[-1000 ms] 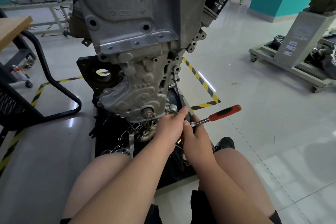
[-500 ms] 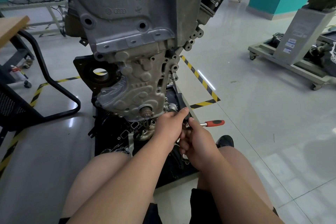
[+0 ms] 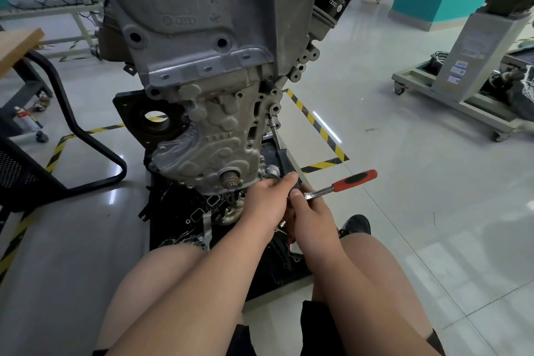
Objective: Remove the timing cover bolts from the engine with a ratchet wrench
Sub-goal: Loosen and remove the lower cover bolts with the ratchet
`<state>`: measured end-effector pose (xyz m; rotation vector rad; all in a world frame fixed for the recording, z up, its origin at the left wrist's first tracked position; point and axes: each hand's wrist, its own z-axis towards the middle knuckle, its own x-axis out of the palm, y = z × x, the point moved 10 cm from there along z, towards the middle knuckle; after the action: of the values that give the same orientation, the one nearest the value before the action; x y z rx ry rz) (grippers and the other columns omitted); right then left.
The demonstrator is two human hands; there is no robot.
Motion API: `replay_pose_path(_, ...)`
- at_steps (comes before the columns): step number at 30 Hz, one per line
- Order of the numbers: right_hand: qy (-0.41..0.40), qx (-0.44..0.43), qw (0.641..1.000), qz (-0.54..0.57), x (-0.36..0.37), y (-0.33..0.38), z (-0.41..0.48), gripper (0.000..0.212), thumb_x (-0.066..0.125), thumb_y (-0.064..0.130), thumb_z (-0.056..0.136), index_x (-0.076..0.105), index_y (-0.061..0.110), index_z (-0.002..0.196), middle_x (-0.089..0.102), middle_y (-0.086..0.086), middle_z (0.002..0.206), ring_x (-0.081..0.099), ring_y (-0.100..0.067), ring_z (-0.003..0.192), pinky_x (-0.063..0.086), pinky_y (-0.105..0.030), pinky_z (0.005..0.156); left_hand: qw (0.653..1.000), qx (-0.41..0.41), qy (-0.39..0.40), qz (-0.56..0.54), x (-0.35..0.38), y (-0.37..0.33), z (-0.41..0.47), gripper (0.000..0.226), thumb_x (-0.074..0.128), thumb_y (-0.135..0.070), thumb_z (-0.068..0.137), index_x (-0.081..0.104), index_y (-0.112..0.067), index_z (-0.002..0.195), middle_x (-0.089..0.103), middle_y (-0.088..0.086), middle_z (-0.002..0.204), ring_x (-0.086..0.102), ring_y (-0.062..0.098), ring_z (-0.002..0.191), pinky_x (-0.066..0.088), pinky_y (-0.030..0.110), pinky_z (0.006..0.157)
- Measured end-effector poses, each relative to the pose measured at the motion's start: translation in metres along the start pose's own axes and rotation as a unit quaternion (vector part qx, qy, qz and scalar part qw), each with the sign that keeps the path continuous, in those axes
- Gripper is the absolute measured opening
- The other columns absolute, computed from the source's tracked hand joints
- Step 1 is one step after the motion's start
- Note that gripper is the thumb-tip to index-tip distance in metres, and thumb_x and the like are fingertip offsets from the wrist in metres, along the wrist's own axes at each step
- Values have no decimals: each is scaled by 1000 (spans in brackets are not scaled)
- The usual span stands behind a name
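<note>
A grey engine (image 3: 202, 37) stands upright in front of me, its cast timing cover (image 3: 213, 147) facing me. The ratchet wrench (image 3: 344, 183), chrome shaft with a red and black handle, points right and slightly up from the cover's lower right corner. My right hand (image 3: 312, 217) grips the shaft close to the head. My left hand (image 3: 268, 199) is curled over the wrench head at the cover's bottom edge and hides the head and the bolt. A crankshaft stub (image 3: 229, 178) sticks out just left of my left hand.
The engine stands on a black tray (image 3: 185, 211) with loose gaskets and metal parts. A black chair frame (image 3: 75, 130) is at left, a wheeled stand (image 3: 462, 89) at right. Yellow-black floor tape (image 3: 315, 121) runs behind the engine. My knees are below.
The wrench handle swung down toward the floor half a second ago and has now swung back up to the right. Both hands stayed at the cover's lower right corner.
</note>
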<state>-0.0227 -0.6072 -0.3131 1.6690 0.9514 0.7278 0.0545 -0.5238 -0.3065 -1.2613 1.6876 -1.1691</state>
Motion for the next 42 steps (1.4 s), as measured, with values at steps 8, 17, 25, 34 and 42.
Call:
replay_pose_path(8, -49, -101, 974, -197, -5, 15, -4, 45, 50, 36, 98, 34, 43, 140, 59, 20, 75, 60, 5, 63, 44, -17, 53, 1000, -5, 5, -8, 0, 0, -2, 27, 69, -41, 86, 70, -17, 74, 69, -12, 58, 63, -3, 52, 44, 16, 48)
replay_pose_path(17, -73, -117, 954, -265, -2, 19, -5, 45, 45, 35, 99, 33, 21, 140, 54, 21, 80, 51, 0, 67, 38, -28, 59, 1000, -2, 1, 19, -2, 0, -2, 31, 67, -45, 86, 71, -16, 74, 69, -2, 67, 62, 8, 62, 48, 24, 63)
replay_pose_path(25, -24, -22, 998, -58, -2, 3, 2, 28, 44, 38, 99, 62, 21, 113, 69, 8, 97, 64, -9, 91, 47, -25, 70, 999, -21, -4, 30, -3, 1, -2, 40, 66, -49, 84, 65, -19, 58, 63, -10, 51, 59, 4, 48, 43, 19, 50)
replay_pose_path(34, 82, 112, 973, 185, 20, -13, 0, 41, 39, 35, 103, 51, 13, 70, 44, -1, 52, 32, -13, 39, 31, -26, 41, 999, -30, 2, 21, -2, 4, -3, 48, 62, -44, 89, 65, 4, 89, 50, 7, 43, 47, 19, 36, 38, 19, 42)
replay_pose_path(42, 102, 135, 961, 220, 24, -19, 2, 33, 39, 36, 102, 54, 14, 82, 44, -1, 53, 31, -14, 41, 30, -26, 42, 1000, -22, -4, 13, -2, 4, -2, 42, 64, -42, 88, 64, 1, 85, 47, 3, 39, 42, 16, 30, 34, 16, 38)
